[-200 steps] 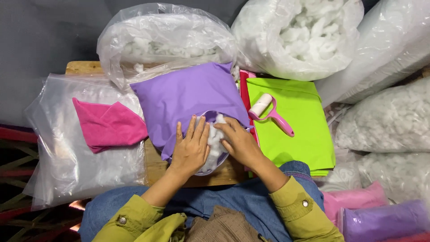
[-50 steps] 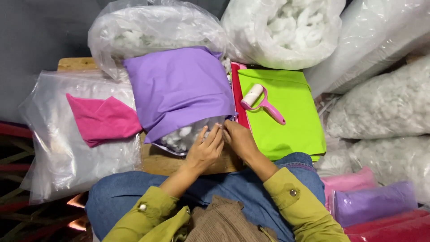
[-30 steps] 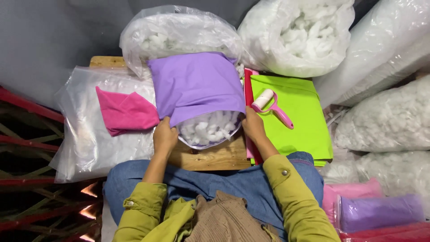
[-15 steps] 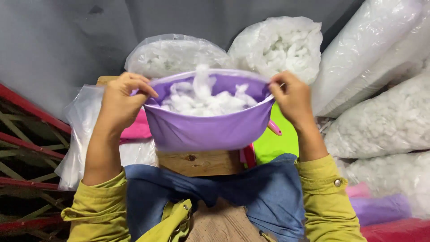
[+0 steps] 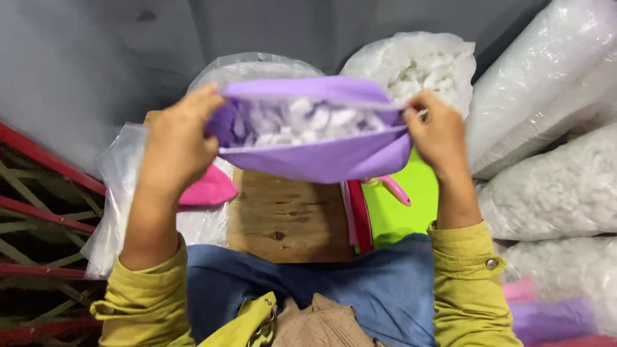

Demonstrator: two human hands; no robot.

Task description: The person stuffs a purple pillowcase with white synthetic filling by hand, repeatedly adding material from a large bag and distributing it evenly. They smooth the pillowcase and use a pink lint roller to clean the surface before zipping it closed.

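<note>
Head view: left hand [image 5: 177,144] and right hand [image 5: 440,135] are gripping purple cushion cover [image 5: 315,154] corners, fingers clenched; best holding the opening level so the stuffing [image 5: 302,119] settles.

Wooden board [image 5: 289,215], pink fabric [image 5: 209,189], green cloth [image 5: 402,212], clear stuffing bags [image 5: 553,186]

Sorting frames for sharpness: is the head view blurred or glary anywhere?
Head view: left hand slightly motion-smeared; purple cover and right hand fairly sharp; mild sheen on clear plastic bags; soft, even light; grey wall dim.
</note>
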